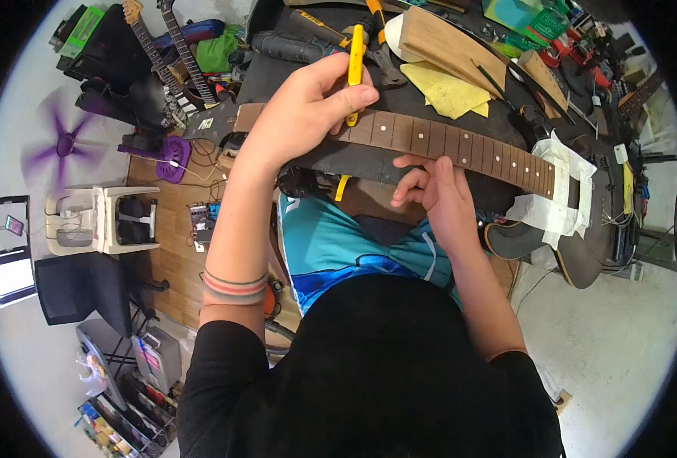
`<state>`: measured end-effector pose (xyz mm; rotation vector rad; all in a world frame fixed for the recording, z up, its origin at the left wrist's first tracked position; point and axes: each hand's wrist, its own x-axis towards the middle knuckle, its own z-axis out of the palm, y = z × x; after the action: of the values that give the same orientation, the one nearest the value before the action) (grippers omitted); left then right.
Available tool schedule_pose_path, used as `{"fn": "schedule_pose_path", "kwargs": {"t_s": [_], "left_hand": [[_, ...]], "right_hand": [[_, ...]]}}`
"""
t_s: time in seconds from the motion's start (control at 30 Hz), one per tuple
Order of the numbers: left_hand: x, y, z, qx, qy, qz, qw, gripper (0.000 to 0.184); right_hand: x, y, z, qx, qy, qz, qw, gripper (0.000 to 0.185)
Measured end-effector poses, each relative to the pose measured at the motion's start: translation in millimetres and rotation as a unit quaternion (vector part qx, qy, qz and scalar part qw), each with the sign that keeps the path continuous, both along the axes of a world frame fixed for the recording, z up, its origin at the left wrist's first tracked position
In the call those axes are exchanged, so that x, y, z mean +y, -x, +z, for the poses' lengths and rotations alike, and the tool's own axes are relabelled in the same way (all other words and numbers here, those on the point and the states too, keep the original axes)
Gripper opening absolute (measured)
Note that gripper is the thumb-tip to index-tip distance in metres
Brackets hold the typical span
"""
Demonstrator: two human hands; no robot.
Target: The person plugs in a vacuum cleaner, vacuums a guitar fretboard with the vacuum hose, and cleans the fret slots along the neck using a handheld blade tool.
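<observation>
A guitar neck with a brown fretboard (445, 141) and pale dot inlays lies across the dark bench. Its body end at the right is covered with white masking tape (567, 179). My left hand (304, 111) is closed on a yellow tool (356, 65), held upright with its lower end at the fretboard's near-left frets. At the fretboard's lower edge is my right hand (441, 202), palm up, fingers apart and partly curled, with nothing held; its fingertips are near or touching the neck's edge.
Behind the neck lie a yellow cloth (449, 90), a wooden block (449, 46) and a dark power tool (293, 46). The dark guitar body (579, 256) juts out at the right. Two guitars stand at the upper left, beyond the bench.
</observation>
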<state>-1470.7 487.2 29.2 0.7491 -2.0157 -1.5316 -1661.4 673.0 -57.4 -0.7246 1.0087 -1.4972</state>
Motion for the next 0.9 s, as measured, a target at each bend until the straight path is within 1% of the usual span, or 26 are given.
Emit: {"fn": "schedule_pose_path", "kwargs": {"t_s": [0.13, 0.27, 0.37, 0.5, 0.6, 0.63, 0.73, 0.77, 0.87, 0.9], "left_hand": [[-5.1, 3.9, -1.0, -0.025, 0.002, 0.007, 1.0, 0.024], [-11.5, 2.1, -1.3, -0.039, -0.002, -0.005, 0.999, 0.023], [-10.6, 3.3, 2.9, -0.054, -0.009, 0.007, 0.998, 0.023], [-14.9, 3.8, -1.9, -0.029, -0.011, -0.006, 1.0, 0.023], [-13.4, 2.8, 1.3, -0.051, -0.014, 0.003, 0.999, 0.024], [-14.7, 2.3, 0.5, -0.052, -0.017, -0.011, 0.998, 0.026], [-11.7, 2.1, -7.2, 0.029, 0.001, -0.012, 1.0, 0.034], [-13.4, 1.9, -9.1, 0.021, 0.018, -0.019, 0.999, 0.04], [-10.5, 3.9, -3.4, 0.027, -0.038, 0.007, 0.999, 0.036], [-11.5, 3.5, -3.7, 0.005, -0.021, 0.008, 1.0, 0.035]], "right_hand": [[-0.5, -0.2, -1.4, 0.038, -0.002, 0.006, 0.999, 0.062], [-1.4, -1.7, 0.1, 0.043, -0.007, -0.001, 0.999, 0.062], [0.2, -1.0, 0.5, 0.046, -0.004, -0.003, 0.999, 0.062], [-0.6, -3.1, -2.6, 0.029, 0.003, -0.003, 1.0, 0.064], [-0.5, -1.0, -3.6, 0.026, 0.001, 0.002, 1.0, 0.065], [-0.5, -1.3, -2.0, 0.026, 0.001, 0.001, 1.0, 0.065], [-0.1, -0.9, -3.0, 0.027, 0.002, -0.001, 1.0, 0.064], [-0.3, -0.8, -3.8, 0.027, 0.002, -0.001, 1.0, 0.064], [-0.8, -0.3, -1.3, 0.04, -0.001, 0.004, 0.999, 0.065], [-1.1, -0.3, -1.3, 0.042, 0.0, 0.003, 0.999, 0.065]]}}
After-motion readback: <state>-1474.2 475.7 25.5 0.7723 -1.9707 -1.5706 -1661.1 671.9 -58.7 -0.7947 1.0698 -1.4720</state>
